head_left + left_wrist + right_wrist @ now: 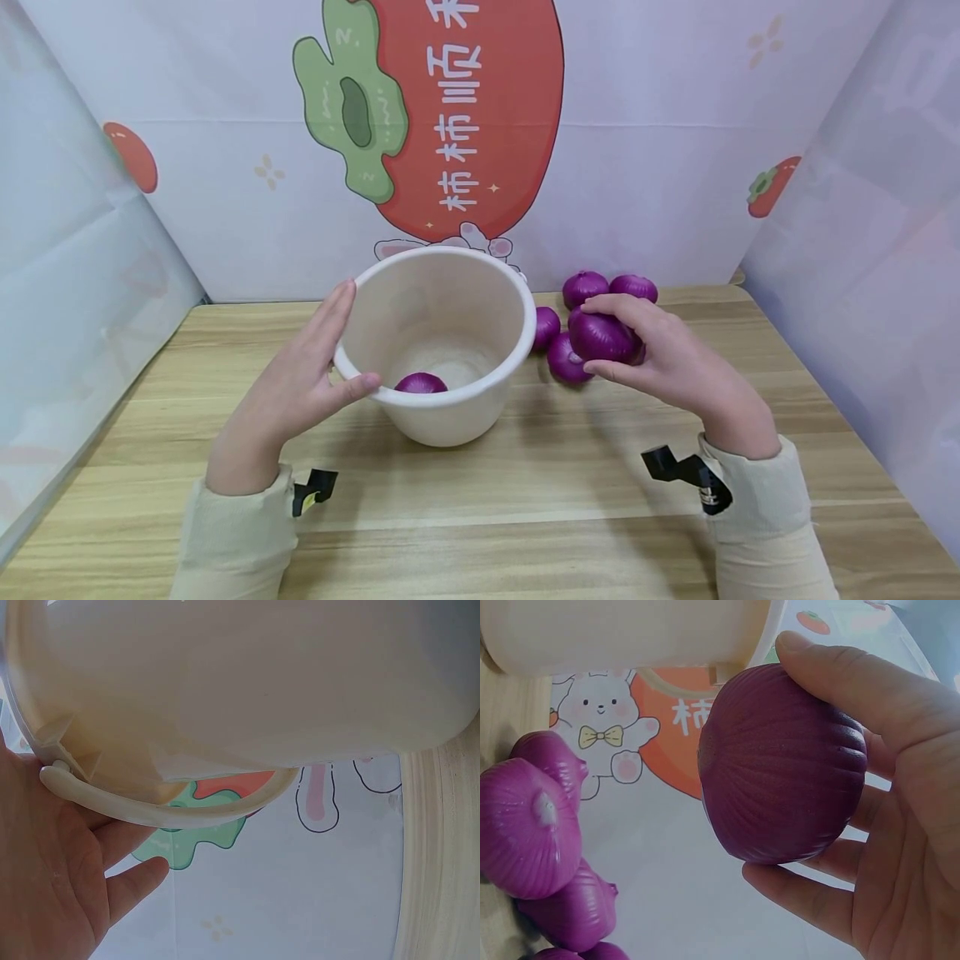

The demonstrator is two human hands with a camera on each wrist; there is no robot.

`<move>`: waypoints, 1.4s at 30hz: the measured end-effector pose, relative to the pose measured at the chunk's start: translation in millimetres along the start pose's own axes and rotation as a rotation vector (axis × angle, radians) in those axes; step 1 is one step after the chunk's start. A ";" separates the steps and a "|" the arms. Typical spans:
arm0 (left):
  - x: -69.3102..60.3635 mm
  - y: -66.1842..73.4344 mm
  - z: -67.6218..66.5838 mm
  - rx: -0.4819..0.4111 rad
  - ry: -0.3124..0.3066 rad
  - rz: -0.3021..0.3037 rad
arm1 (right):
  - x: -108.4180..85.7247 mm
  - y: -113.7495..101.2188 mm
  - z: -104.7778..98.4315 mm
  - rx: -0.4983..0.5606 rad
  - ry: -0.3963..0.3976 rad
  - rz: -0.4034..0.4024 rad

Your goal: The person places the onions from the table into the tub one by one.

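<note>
From where I stand, a person works at a wooden table (420, 542), both hands out toward its far edge. The right hand (667, 358) holds a purple onion (602, 336), thumb on 1 side and fingers curved round the other, raised above the tabletop toward the far right corner. Just beneath and beyond it, at least 4 more onions (584, 288) sit bunched near the far edge, several touching; the held onion hides part of the group, so I cannot tell the full count. Left of the bunch, near the middle of the far edge, stands a white bucket (450, 421), mouth up, with 1 onion (421, 383) lying inside against the near wall. The left hand (307, 367) rests spread wide along the left rim, its thumb reaching the near side and its fingers fairly straight. A pale handle (172, 817) hangs in an arc from the bucket. Behind the far edge, a white backdrop (645, 183) shows a big red persimmon (517, 108) and a cartoon rabbit (596, 724).
</note>
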State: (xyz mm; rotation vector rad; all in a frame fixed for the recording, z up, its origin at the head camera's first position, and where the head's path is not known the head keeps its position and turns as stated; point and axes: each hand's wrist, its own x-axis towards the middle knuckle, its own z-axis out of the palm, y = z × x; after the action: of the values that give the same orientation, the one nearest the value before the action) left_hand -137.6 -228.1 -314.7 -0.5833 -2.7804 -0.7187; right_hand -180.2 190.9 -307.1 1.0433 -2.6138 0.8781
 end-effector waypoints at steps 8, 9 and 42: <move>0.0 -0.5 0.0 0.003 0.008 0.006 | 0.4 -4.4 -0.5 -0.022 0.013 -0.012; 0.2 -0.6 0.0 0.002 0.009 0.009 | 0.4 -5.2 -0.6 -0.022 0.014 -0.012; 0.3 -0.5 0.5 -0.004 0.009 0.011 | 1.2 -25.1 -2.6 -0.027 0.121 -0.132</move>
State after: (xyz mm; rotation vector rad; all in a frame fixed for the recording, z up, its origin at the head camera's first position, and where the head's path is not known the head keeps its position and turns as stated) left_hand -138.2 -228.2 -315.3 -0.5937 -2.7657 -0.7224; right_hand -164.1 177.3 -293.2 1.1054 -2.4201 0.8463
